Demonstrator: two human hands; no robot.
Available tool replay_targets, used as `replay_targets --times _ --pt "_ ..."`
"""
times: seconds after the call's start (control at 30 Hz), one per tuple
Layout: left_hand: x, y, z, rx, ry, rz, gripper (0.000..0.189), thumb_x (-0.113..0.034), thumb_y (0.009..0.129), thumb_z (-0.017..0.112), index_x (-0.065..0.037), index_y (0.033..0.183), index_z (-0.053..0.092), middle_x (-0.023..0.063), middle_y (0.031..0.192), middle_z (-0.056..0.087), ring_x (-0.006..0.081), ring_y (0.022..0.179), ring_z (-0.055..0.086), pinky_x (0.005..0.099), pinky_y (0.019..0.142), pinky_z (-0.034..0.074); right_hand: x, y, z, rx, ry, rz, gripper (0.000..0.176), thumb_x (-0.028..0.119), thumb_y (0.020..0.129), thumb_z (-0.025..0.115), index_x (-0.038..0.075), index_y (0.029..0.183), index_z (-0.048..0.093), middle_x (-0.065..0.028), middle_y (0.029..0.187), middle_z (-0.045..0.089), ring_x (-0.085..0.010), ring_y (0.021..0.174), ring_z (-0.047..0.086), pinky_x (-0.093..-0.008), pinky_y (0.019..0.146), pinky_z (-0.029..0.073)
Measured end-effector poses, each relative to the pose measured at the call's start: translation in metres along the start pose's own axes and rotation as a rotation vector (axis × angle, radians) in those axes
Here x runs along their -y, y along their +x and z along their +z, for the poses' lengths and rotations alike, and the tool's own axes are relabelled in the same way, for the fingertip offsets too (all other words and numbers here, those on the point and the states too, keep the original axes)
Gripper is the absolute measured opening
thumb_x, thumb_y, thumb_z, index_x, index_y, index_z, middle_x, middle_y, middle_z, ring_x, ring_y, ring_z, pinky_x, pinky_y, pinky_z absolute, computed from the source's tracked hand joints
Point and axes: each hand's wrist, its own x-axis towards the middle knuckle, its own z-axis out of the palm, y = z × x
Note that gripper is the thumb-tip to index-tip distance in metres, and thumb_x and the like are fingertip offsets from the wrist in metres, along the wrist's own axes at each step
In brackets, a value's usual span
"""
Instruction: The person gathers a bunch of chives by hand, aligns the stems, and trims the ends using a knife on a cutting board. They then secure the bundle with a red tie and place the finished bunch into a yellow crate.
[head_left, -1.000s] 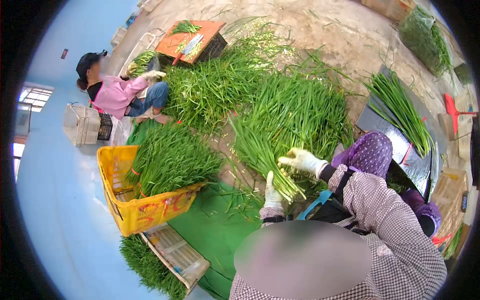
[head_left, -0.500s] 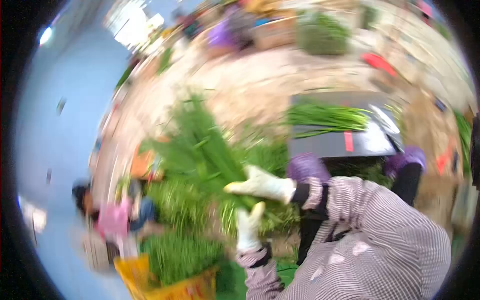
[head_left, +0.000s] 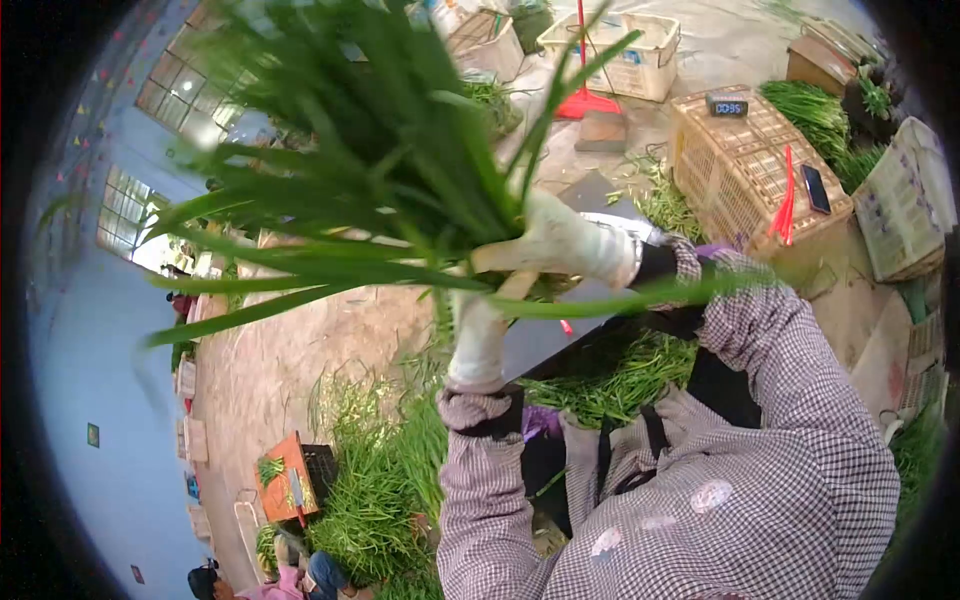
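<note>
Both my hands wear white gloves and are closed round the lower ends of a large bunch of garlic chives [head_left: 400, 150]. Its long, flat green leaves fan up and to the left, in front of my view. My right hand [head_left: 565, 240] grips the bunch from the right side. My left hand [head_left: 478, 335] holds it from below, its fingers partly hidden by leaves. Beneath the hands is a dark low table [head_left: 535, 345], mostly covered by my arms and the bunch.
Loose chives [head_left: 370, 510] lie heaped on the floor to the left. An orange-topped stand [head_left: 285, 480] holds a knife. A co-worker in pink [head_left: 285, 585] sits at lower left. An upturned crate [head_left: 715, 160] carries a clock and a phone. A red-handled dustpan [head_left: 600, 125] stands beyond.
My hands have lifted the chives higher and nearer to the camera. The view has swung, so the crate with the clock is now plainly in sight.
</note>
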Motion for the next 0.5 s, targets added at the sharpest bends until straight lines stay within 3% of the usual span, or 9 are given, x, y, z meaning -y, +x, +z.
replay_targets --times 0.1,0.13,0.2,0.23,0.27,0.33,0.4,0.47,0.5 --pt "0.065 0.041 0.031 0.189 0.113 0.048 0.034 -0.018 0.087 0.083 0.002 0.112 0.07 0.0072 0.104 0.073 0.0179 0.09 0.07 0.0346 0.078 0.059 -0.066 -0.033 -0.066 -0.105 0.049 0.012 0.065 0.01 0.082 0.083 -0.001 0.14 0.055 -0.0101 0.131 0.067 -0.0166 0.118 0.06 -0.0346 0.103 0.05" --pt "0.141 0.056 0.013 0.264 -0.269 -0.278 0.044 -0.031 0.086 0.084 -0.001 0.114 0.071 0.0088 0.112 0.072 0.0215 0.099 0.068 0.0395 0.089 0.058 -0.086 -0.051 -0.078 -0.213 0.168 0.002 0.068 0.013 0.08 0.085 0.001 0.14 0.056 -0.01 0.131 0.067 -0.0166 0.117 0.06 -0.0361 0.104 0.049" --pt "0.289 0.082 0.005 0.373 0.076 -0.19 0.067 -0.044 0.083 0.084 0.001 0.128 0.062 0.0102 0.121 0.071 0.0268 0.114 0.065 0.0389 0.105 0.051 -0.112 -0.08 -0.132 0.02 -0.601 0.153 0.067 0.013 0.079 0.086 0.001 0.138 0.057 -0.0088 0.131 0.067 -0.0173 0.117 0.06 -0.0358 0.104 0.05" --pt "0.304 0.085 0.017 0.376 -0.016 -0.282 0.062 -0.035 0.084 0.085 0.0 0.129 0.062 0.0091 0.12 0.071 0.0228 0.114 0.065 0.0355 0.104 0.051 -0.152 -0.102 -0.15 -0.05 -0.365 0.218 0.069 0.015 0.078 0.087 0.001 0.139 0.057 -0.0084 0.131 0.067 -0.018 0.117 0.061 -0.036 0.104 0.05" --pt "0.206 0.076 0.05 0.364 0.17 -0.184 0.062 -0.019 0.08 0.088 0.0 0.132 0.059 0.0101 0.121 0.069 0.0198 0.115 0.064 0.0337 0.103 0.051 -0.183 -0.117 -0.161 -0.116 -0.124 0.288 0.071 0.017 0.078 0.088 0.001 0.139 0.056 -0.0081 0.13 0.067 -0.0187 0.116 0.061 -0.0363 0.104 0.05" --pt "0.211 0.079 0.067 0.234 -0.016 -0.127 0.075 -0.007 0.076 0.09 0.001 0.14 0.05 0.0113 0.122 0.068 0.0194 0.116 0.062 0.0349 0.104 0.051 -0.171 -0.121 -0.174 -0.099 -0.225 0.48 0.073 0.021 0.078 0.09 0.001 0.139 0.056 -0.0087 0.133 0.065 -0.02 0.118 0.06 -0.0371 0.106 0.047" --pt "0.207 0.093 0.067 0.32 0.039 -0.108 0.077 -0.006 0.079 0.087 0.0 0.144 0.046 0.0124 0.132 0.062 0.0221 0.12 0.061 0.0373 0.104 0.051 -0.17 -0.118 -0.184 -0.095 -0.159 0.413 0.077 0.025 0.077 0.091 0.002 0.14 0.055 -0.0089 0.138 0.061 -0.0207 0.121 0.057 -0.0379 0.108 0.045" --pt "0.188 0.097 0.081 0.403 0.091 -0.09 0.078 -0.004 0.082 0.085 0.0 0.147 0.041 0.0135 0.143 0.057 0.0247 0.124 0.06 0.0396 0.105 0.052 -0.138 -0.098 -0.189 0.08 -0.816 0.083 0.078 0.03 0.08 0.089 0.004 0.144 0.053 -0.0075 0.133 0.065 -0.0223 0.118 0.059 -0.0391 0.105 0.048" --pt "0.178 0.096 0.089 0.347 0.044 -0.016 0.076 -0.005 0.084 0.084 -0.001 0.147 0.042 0.0138 0.145 0.056 0.0262 0.125 0.06 0.0407 0.107 0.05 -0.114 -0.089 -0.181 -0.056 -0.458 0.076 0.076 0.029 0.078 0.09 0.004 0.141 0.055 -0.0086 0.133 0.064 -0.0216 0.116 0.06 -0.0391 0.102 0.05"
